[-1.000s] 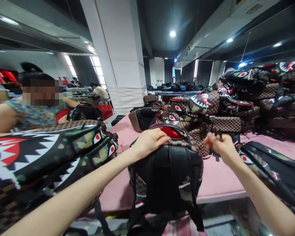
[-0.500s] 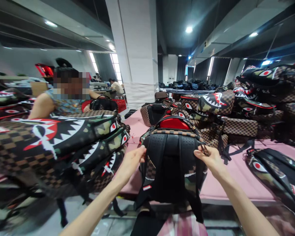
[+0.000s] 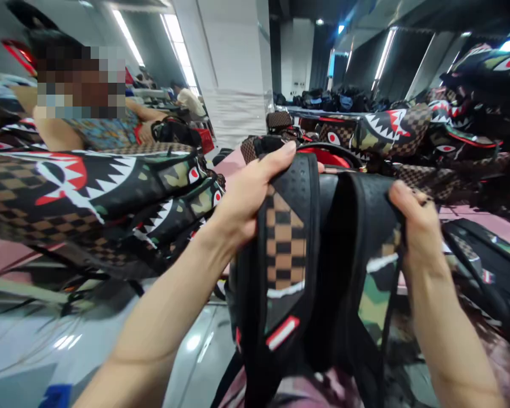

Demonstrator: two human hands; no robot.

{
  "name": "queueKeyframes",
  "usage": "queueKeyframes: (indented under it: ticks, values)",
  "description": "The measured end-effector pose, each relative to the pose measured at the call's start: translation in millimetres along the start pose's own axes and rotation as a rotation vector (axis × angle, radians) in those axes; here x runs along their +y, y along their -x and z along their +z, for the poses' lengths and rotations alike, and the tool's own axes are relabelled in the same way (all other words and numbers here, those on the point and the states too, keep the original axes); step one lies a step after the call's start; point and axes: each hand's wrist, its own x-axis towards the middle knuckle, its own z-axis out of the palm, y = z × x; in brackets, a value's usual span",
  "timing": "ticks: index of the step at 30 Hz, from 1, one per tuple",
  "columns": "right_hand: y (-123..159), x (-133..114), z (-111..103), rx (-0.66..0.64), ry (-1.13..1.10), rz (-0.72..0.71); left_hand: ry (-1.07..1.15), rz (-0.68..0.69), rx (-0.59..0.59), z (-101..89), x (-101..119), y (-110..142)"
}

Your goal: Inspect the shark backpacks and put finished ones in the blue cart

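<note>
A backpack (image 3: 334,272) with black, brown-checked and camouflage parts is upright right in front of me, its straps facing me. My left hand (image 3: 259,187) is closed on the upper edge of the left shoulder strap (image 3: 285,243), thumb on top. On the other side, my right hand (image 3: 419,218) grips the outer edge of the right shoulder strap (image 3: 376,226). A small dark thing shows by the right-hand fingers, too blurred to name. The red lining (image 3: 334,157) shows behind the straps, under the top handle.
Shark-mouth backpacks (image 3: 110,181) are stacked on the left, with more piled at the right (image 3: 467,136). Another backpack (image 3: 488,255) lies on the pink table (image 3: 508,226) at right. A co-worker (image 3: 106,124) handles a black bag (image 3: 176,133) behind the left stack. A white pillar (image 3: 229,68) stands ahead.
The backpack has come closer to me. Both hands have risen, and its shoulder straps now stand up and outward from the back panel. My view has tipped downward.
</note>
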Motion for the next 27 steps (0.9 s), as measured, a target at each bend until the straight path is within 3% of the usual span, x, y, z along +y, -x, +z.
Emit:
queueKeyframes:
  ticks: [2, 5, 6, 8, 11, 13, 21, 24, 27]
  values:
    - [-15.5, 39.3, 14.5, -0.016, -0.031, 0.114, 0.06, -0.15, 0.01, -15.9, -34.3, -37.8]
    - [5.8, 129.1, 24.9, -0.151, -0.017, 0.414, 0.171, -0.5, 0.019, -59.4, -131.6, -63.0]
    - [24.5, 158.7, 23.1, -0.182, -0.009, 0.521, 0.2, -0.62, 0.013, -74.0, -168.2, -57.9]
    - [68.4, 205.0, 12.8, -0.212, 0.005, 0.646, 0.262, -0.71, 0.043, -96.4, -232.1, -32.2]
    - [116.2, 237.0, -6.3, -0.221, 0.015, 0.762, 0.329, -0.738, 0.078, -111.2, -284.1, 10.0]
    - [124.4, 244.0, -12.3, -0.208, 0.011, 0.801, 0.368, -0.711, 0.065, -115.2, -293.6, 20.0]
    - [120.0, 254.5, -8.2, -0.168, 0.012, 0.814, 0.335, -0.708, 0.087, -122.5, -300.0, 9.3]
    - [113.9, 246.1, -10.4, -0.139, 0.035, 0.774, 0.266, -0.676, 0.142, -123.7, -289.0, 5.0]
    - [77.5, 238.3, -10.9, -0.11, 0.028, 0.654, 0.135, -0.549, 0.206, -129.6, -267.8, -26.1]
